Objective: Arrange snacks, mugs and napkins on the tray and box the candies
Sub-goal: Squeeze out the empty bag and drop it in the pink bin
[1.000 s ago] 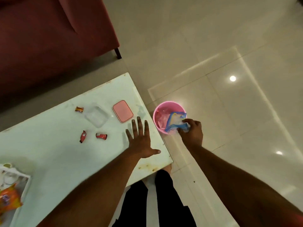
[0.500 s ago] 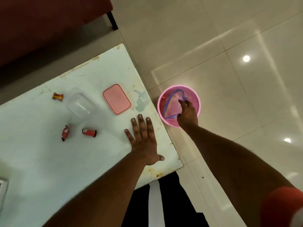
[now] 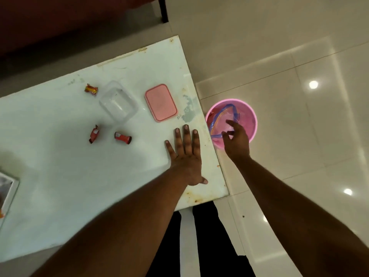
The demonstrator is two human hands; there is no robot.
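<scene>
From the head view, the only one you have, your left hand [image 3: 186, 156] lies flat on the table [image 3: 60, 176] near its right edge, fingers spread and holding nothing. Your right hand [image 3: 236, 139] hangs over the pink bin [image 3: 252, 118] that stands on the floor just beside the table's right edge; its fingers are loosely parted and empty, with a crumpled plastic bag [image 3: 223, 116] lying inside the bin below them. For the candy part of the job, nothing is boxed yet: the clear box [image 3: 118, 103] sits open and empty toward the far side of the table, its pink lid [image 3: 161, 102] lies flat just to the right of it, apart from it, and three wrapped candies are scattered loose around the box. One candy [image 3: 91, 89] is just left of the box's far corner, and two red ones [image 3: 94, 133] [image 3: 122, 137] lie nearer to you, side by side but not touching. So you have all three sweets to gather into the box and the lid to press on. As for the tray [image 3: 9, 193], only a sliver of it shows at the left edge of the table, so you cannot judge from here whether the snacks, mugs and napkins are arranged; no mug or napkin is plainly visible.
</scene>
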